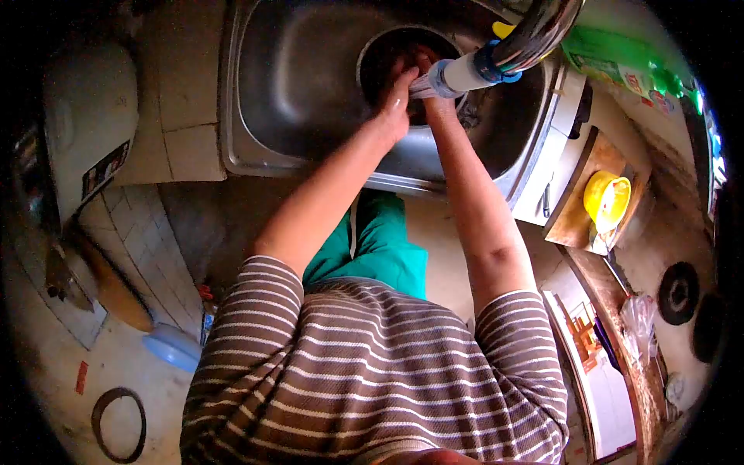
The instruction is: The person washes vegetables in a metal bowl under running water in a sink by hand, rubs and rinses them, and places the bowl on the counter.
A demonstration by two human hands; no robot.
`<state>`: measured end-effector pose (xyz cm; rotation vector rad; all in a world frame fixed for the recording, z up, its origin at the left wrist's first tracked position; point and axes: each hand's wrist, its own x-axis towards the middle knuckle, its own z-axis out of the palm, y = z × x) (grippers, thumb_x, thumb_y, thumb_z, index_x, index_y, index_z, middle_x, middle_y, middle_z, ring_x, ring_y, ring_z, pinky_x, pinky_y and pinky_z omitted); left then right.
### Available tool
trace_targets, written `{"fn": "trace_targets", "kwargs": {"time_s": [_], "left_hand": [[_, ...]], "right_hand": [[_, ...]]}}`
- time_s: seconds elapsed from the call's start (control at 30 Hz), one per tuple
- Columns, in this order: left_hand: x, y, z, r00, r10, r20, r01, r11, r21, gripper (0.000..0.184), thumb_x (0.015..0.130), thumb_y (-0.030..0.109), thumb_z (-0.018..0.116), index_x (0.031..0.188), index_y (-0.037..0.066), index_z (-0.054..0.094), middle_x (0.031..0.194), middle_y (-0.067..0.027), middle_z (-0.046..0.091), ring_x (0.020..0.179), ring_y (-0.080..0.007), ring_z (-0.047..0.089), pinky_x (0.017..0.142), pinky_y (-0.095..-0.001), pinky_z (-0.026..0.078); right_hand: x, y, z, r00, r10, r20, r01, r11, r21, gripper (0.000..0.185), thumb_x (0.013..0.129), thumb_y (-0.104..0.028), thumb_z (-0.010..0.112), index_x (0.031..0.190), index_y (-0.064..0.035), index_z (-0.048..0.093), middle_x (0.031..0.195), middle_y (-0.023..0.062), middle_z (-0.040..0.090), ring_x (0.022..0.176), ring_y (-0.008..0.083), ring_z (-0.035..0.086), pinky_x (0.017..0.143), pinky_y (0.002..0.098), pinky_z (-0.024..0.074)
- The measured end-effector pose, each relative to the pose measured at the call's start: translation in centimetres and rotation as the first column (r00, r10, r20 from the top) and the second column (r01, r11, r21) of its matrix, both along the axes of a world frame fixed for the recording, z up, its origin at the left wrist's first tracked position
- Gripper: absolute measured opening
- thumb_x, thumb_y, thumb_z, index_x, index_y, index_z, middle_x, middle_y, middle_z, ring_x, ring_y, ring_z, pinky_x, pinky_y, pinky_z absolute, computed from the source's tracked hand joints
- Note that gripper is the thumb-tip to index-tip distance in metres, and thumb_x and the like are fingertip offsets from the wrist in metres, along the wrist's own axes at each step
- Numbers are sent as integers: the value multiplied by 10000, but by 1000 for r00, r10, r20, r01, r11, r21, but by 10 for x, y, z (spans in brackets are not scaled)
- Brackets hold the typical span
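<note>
Both of my hands are over a dark round vessel (363, 66) in the steel sink (291, 85). My left hand (397, 101) is on the left of the water stream, fingers partly stretched toward the dark inside, with no held object visible. Close beside it is my right hand (439, 107), largely covered by the tap's white and blue spout (465, 74). Its fingertips show only dimly above the spout, so their grip is hidden. Water runs from the spout between the hands. Greyish bits (470, 116) lie at the vessel's right; I cannot make out what they are.
The patterned tap hose (539, 35) hangs over the sink's right side. A green bottle (620, 58) is at the upper right. On a wooden board (566, 213) stands a yellow container (607, 200). A light blue basin (172, 346) is low on the left.
</note>
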<state>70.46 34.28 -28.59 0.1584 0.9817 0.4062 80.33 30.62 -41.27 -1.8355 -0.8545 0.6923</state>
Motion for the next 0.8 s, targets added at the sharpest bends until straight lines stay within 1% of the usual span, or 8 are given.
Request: {"fn": "trace_targets", "kwargs": {"time_s": [0.07,0.13,0.3,0.37,0.5,0.6,0.67,0.8], "left_hand": [[-2,10,2,966,-5,-257,93,938,333,522,825,230,493,1309,102,348,1316,-56,388,1177,-200,377,973,-297,279],[-6,13,19,927,-65,-368,175,946,273,492,812,273,501,1278,152,395,1302,-42,402,1176,-185,374,952,-339,301],[4,20,0,991,126,-52,-128,991,-40,292,849,242,462,1048,59,574,964,-63,612,923,-189,555,833,-316,422],[8,26,8,993,105,55,-99,990,-103,223,854,253,458,830,87,604,704,-18,609,736,-177,573,706,-322,465],[16,25,-16,991,83,109,-70,991,-116,300,865,304,389,856,100,609,776,-69,611,768,-203,563,773,-340,453],[18,16,3,980,28,195,-8,995,-101,346,862,349,363,940,97,586,907,-87,600,853,-208,549,811,-360,440],[12,6,32,995,-14,100,16,1000,-14,362,844,385,399,1056,126,537,1108,-64,539,1019,-193,500,836,-376,427],[-6,6,5,965,-227,-135,222,974,-48,379,804,392,488,1148,234,491,1263,5,417,1176,-191,368,888,-493,344]], "right_hand": [[-13,-2,106,992,-120,34,123,988,-98,315,776,-237,605,1023,-45,567,977,91,617,893,185,569,784,292,425],[-30,-2,131,855,-295,-426,367,925,95,220,795,-205,584,944,-45,585,919,69,606,833,177,565,753,298,431],[-47,12,135,3,-129,-992,630,770,-98,194,814,-249,537,900,-75,538,804,75,560,753,216,542,643,300,469],[-45,22,124,60,-211,-976,677,727,-116,221,841,-275,484,892,-66,537,741,55,545,622,189,524,532,277,450],[-45,13,125,859,-331,-390,409,903,133,249,754,-129,612,971,-23,551,909,82,614,796,257,590,722,309,445],[-39,1,142,957,-279,-82,291,932,215,285,735,-102,617,1002,-29,553,921,119,618,803,291,592,757,321,440],[-27,-11,144,919,56,390,-145,968,203,303,724,-92,619,1017,-41,560,953,160,605,860,290,583,796,318,419],[8,0,171,996,23,88,-34,992,120,281,756,-100,569,1028,-30,559,995,156,595,928,274,560,833,347,408]]}}
